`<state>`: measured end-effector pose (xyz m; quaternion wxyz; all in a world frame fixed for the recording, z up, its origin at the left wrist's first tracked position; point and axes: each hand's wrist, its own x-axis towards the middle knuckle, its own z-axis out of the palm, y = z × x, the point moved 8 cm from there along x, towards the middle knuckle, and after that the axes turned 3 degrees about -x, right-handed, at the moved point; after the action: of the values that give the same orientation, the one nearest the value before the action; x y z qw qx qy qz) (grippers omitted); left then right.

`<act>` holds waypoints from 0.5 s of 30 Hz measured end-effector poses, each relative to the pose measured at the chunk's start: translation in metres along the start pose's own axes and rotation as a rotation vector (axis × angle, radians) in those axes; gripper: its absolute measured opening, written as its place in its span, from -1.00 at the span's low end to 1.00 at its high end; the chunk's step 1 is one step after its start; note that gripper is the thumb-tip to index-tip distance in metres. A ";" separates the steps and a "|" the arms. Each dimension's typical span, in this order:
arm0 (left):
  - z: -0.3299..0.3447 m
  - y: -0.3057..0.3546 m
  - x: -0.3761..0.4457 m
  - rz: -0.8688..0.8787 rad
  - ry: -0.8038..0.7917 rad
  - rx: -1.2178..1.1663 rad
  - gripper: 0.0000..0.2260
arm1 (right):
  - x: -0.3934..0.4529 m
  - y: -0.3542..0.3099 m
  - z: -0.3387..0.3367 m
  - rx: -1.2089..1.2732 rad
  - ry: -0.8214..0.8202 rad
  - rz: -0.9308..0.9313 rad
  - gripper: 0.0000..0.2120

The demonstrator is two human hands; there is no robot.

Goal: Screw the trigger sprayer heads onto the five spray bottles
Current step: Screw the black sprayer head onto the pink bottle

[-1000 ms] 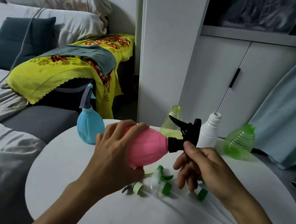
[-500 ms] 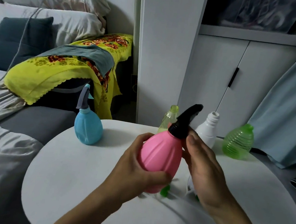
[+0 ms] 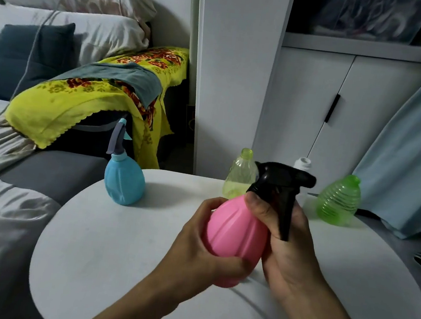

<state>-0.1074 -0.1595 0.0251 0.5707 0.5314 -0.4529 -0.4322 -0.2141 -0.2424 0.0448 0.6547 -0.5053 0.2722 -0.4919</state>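
1. Pink bottle (image 3: 235,239): matte, ribbed, egg-shaped plastic; held upright above the near part of the round white table (image 3: 109,239), centre of scene
2. Left hand (image 3: 196,245): wrapped closed around the pink bottle's left side and lower body, thumb across the front near its base
3. Right hand (image 3: 283,246): closed on the bottle's right side; thumb tip pressed at the neck just under the collar of the black sprayer (image 3: 283,184)
4. Black sprayer: glossy hard plastic, seated on the pink bottle's neck, nozzle pointing right, long trigger hanging down over the right hand's fingers
5. Blue bottle (image 3: 124,185): same ribbed egg shape, stands far left on the table, grey-blue sprayer already on
6. Yellow bottle (image 3: 240,175): translucent, open neck, far centre, behind the sprayer
7. White bottle (image 3: 302,164): opaque, open threaded neck, mostly hidden behind the sprayer
8. Green bottle (image 3: 339,201): translucent, ringed with horizontal ridges, far right; whether its mouth is open, cannot tell
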 end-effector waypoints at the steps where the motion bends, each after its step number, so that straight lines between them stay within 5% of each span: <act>1: 0.002 -0.002 0.000 -0.013 -0.011 0.003 -0.26 | 0.000 0.000 0.000 -0.027 0.001 0.007 -0.57; 6: 0.006 -0.010 0.002 -0.101 -0.045 -0.022 -0.35 | 0.000 0.003 -0.006 -0.173 0.074 0.049 -0.67; 15: 0.012 -0.005 -0.001 -0.296 -0.342 -0.175 -0.62 | 0.005 -0.007 0.004 0.169 -0.214 0.204 -0.73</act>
<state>-0.1196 -0.1615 0.0201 0.4601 0.4596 -0.4207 -0.6325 -0.2116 -0.2461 0.0531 0.7667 -0.4677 0.2085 -0.3872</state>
